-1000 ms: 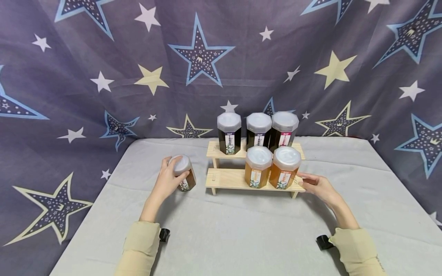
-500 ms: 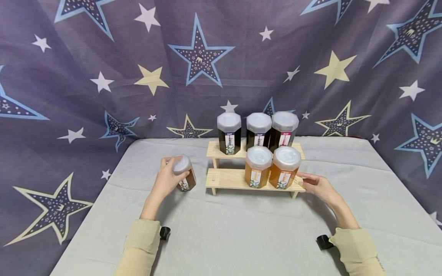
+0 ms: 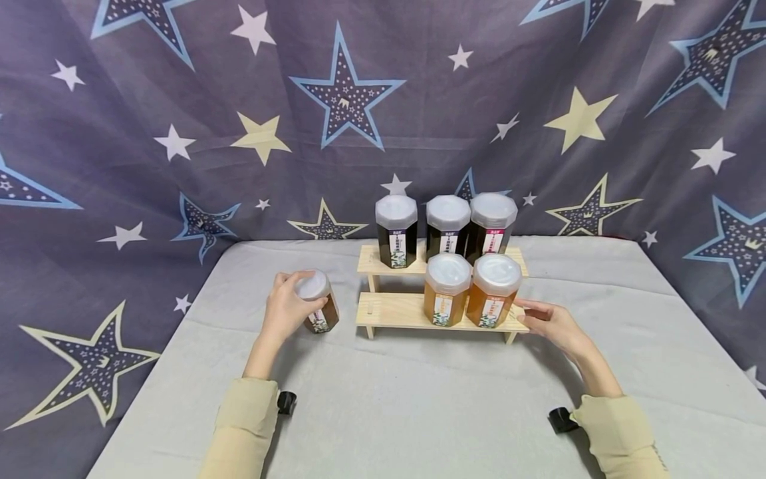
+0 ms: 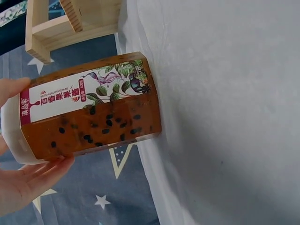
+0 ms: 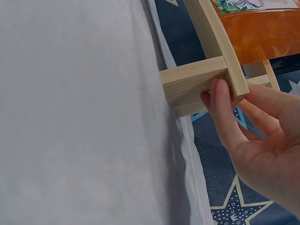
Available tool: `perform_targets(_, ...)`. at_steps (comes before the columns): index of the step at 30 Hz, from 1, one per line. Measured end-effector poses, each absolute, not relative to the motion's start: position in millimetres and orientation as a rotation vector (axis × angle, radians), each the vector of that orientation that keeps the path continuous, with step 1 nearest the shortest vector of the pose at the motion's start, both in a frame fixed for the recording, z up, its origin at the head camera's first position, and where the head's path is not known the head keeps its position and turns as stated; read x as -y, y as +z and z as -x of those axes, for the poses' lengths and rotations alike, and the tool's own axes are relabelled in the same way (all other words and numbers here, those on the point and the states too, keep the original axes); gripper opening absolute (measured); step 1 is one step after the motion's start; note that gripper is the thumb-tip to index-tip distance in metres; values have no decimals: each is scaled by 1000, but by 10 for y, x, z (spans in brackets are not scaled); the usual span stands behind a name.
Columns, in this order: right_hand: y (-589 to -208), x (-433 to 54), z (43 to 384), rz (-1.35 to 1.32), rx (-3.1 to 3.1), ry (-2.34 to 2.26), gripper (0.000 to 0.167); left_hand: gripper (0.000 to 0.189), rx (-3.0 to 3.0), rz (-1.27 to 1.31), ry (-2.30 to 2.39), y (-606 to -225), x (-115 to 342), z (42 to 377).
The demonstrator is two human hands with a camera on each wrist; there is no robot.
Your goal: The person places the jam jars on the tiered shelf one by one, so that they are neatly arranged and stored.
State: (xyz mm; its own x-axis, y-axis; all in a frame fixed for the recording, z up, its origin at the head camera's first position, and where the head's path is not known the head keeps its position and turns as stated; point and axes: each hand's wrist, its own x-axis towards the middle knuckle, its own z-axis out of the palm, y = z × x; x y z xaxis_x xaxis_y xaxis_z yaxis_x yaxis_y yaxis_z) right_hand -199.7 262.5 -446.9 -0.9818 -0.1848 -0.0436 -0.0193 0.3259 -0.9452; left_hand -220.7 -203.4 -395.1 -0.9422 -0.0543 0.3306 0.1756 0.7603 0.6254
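Note:
My left hand [image 3: 287, 307] grips a passion fruit jam jar [image 4: 93, 108] near its white lid, with thumb and fingers on either side. Brownish-orange jam with dark seeds shows through its wall, and its base is at the grey cloth. At the right end of a two-step wooden display rack [image 3: 395, 309], my right hand [image 3: 553, 326] pinches the lower board's end, as the right wrist view shows. Two orange jam jars [image 3: 446, 296] stand on that lower step, toward the right. Several dark jars [image 3: 397, 233] occupy the upper step, lids on.
Grey cloth [image 3: 395, 406] covers the table. A star-patterned curtain [image 3: 431, 133] hangs close behind and at the sides. Bare board shows at the lower step's left part. A black wrist device [image 3: 286, 402] is by each sleeve.
My left hand and the jar have shifted very slightly left, and its fingers sit a little differently on the lid. My right hand and the rack have stayed put.

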Motion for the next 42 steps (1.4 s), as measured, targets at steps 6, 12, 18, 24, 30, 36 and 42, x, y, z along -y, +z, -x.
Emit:
perform_targets(6,-4465,-2628,1998,207,-2463,-1724,48,54,2612,50,-972,-3952,2004,2199)
perform_targets(12,-4471,-2618,2003,205,-2468,-1721,48,56,2600,39,-988,-3952,1984,2178)
perform_targets(18,-4472,-2612,1997,209,-2463,-1725,47,55,2541,50,-1006,-3930,1958,2149)
perform_targets(24,-4472,-2607,2003,220,-2456,-1745,46,54,2484,50,-1028,-3862,1914,2112)
perform_targets(30,-4476,-2606,2004,214,-2466,-1736,47,53,2434,49,-1030,-3791,1860,2045)
perform_targets(36,-4488,-2613,2001,199,-2471,-1732,47,51,2357,81,-1054,-3719,1794,1987)
perform_targets(42,-4490,-2614,2004,200,-2474,-1734,47,48,2280,128,-1092,-3631,1709,1933)
